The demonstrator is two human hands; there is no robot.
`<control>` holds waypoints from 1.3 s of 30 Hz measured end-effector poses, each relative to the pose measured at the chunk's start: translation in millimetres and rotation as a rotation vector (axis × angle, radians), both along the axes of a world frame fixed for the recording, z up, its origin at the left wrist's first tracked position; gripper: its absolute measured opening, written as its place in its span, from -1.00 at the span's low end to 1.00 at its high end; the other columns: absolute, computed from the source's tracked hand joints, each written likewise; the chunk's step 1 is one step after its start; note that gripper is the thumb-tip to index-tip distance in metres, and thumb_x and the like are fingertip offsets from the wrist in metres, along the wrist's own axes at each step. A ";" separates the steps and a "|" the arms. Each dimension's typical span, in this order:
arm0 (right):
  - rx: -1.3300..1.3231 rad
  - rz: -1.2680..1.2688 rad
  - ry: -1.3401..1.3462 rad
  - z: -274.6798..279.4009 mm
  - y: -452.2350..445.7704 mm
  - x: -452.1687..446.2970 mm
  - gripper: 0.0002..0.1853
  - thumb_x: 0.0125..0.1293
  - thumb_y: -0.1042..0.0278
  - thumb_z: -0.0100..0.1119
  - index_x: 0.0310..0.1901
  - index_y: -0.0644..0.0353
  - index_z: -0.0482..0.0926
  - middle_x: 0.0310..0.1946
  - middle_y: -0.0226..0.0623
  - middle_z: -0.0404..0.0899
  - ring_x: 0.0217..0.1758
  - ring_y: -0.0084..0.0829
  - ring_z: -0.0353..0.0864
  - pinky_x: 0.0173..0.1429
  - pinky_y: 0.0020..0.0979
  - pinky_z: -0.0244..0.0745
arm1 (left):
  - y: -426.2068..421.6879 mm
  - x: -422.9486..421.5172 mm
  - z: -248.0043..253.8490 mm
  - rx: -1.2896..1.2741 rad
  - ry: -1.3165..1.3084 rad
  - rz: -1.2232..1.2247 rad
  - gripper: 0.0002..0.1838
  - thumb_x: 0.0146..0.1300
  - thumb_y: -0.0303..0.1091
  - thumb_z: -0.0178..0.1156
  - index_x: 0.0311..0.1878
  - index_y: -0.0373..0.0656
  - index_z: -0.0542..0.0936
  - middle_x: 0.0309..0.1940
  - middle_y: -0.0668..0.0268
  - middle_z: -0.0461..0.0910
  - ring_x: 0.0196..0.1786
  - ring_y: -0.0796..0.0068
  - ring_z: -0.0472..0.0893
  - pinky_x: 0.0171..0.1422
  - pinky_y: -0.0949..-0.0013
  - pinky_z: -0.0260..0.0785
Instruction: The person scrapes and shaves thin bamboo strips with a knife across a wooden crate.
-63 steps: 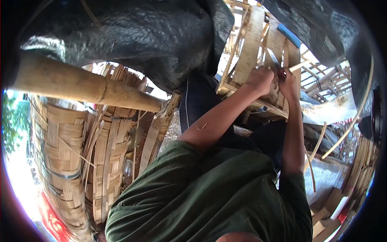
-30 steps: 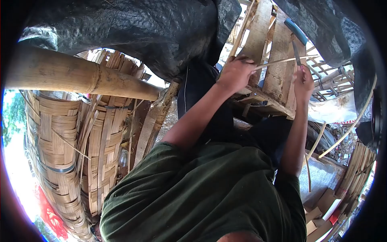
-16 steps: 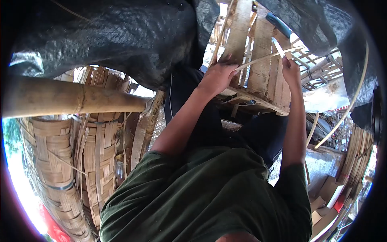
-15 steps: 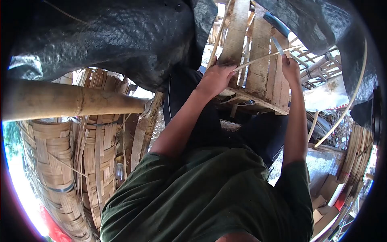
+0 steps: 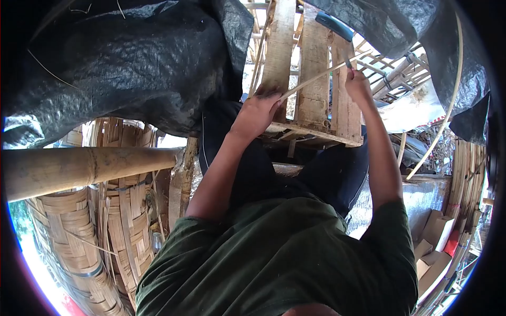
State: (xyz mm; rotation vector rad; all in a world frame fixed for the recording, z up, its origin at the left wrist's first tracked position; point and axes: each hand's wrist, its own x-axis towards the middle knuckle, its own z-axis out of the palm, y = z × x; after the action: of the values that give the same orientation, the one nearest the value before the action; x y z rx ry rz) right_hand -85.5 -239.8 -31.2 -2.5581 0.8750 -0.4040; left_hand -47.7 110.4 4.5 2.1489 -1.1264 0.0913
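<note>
My left hand (image 5: 256,113) is closed on one end of a thin bamboo strip (image 5: 319,75) above a slatted wooden bench (image 5: 312,100). The strip slants up and right across the slats towards my right hand (image 5: 359,87). That hand is wrapped round the handle of a knife (image 5: 348,62), whose blade points up and is partly blurred against the strip. The knife's handle is mostly hidden in my fist. Beyond the knife, a dark blue curved object (image 5: 334,26) lies at the bench's far end; its kind is unclear.
Black plastic sheeting (image 5: 147,63) hangs at left and upper right. A thick bamboo pole (image 5: 89,166) runs across the left, with tall woven bamboo baskets (image 5: 68,226) below. Cardboard boxes (image 5: 435,253) stand low on the right. A long pale strip (image 5: 448,110) hangs at right.
The whole view has shifted, so the bench and hands appear further left. The knife blade has tilted more upright and shows less of its flat side. Both hands keep their holds.
</note>
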 end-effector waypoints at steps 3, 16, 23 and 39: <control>0.170 0.013 0.163 32.5 -16.2 -15.0 -0.46 0.52 -0.06 -0.13 -0.15 0.36 0.62 -0.37 0.11 0.68 -0.28 0.06 0.72 -0.20 -0.07 0.59 | -1.3 -4.4 -1.3 -0.009 -0.064 -0.014 -0.77 0.38 -0.36 0.16 0.04 -0.20 0.60 -0.05 0.04 0.67 -0.01 -0.04 0.63 0.10 0.07 0.53; 0.374 -0.058 0.184 33.9 6.2 -16.7 -0.35 0.50 -0.26 -0.14 -0.11 0.33 0.58 -0.61 -0.21 0.54 -0.64 -0.32 0.53 -0.59 -0.28 0.41 | -3.0 -4.0 12.4 0.067 -0.025 -0.009 -0.79 0.43 -0.34 0.09 0.00 -0.23 0.58 -0.05 0.03 0.66 0.02 -0.06 0.62 0.31 0.09 0.46; 0.439 -0.007 0.304 39.2 -0.4 -7.4 -0.36 0.49 -0.29 -0.14 -0.07 0.26 0.57 -0.64 -0.49 0.30 -0.65 -0.57 0.32 -0.62 -0.43 0.29 | -1.5 -1.6 12.1 0.077 0.033 -0.007 -0.78 0.40 -0.36 0.12 0.02 -0.22 0.59 -0.01 0.03 0.65 0.06 -0.08 0.61 0.22 0.07 0.51; 0.738 -0.039 0.108 77.8 -29.6 -7.9 -0.52 0.56 -0.07 -0.16 -0.18 0.25 0.51 -0.69 -0.52 0.30 -0.76 -0.61 0.22 -0.71 -0.42 0.10 | -5.3 -0.7 8.5 0.041 0.015 -0.041 -0.76 0.35 -0.42 0.16 0.04 -0.26 0.57 0.07 -0.02 0.62 0.12 -0.13 0.57 0.25 0.04 0.48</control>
State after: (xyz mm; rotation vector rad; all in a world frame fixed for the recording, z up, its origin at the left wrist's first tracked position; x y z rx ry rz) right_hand -93.4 -269.4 46.6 -1.8907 0.9000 0.0546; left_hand -48.4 105.1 13.0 2.1578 -1.1719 0.0342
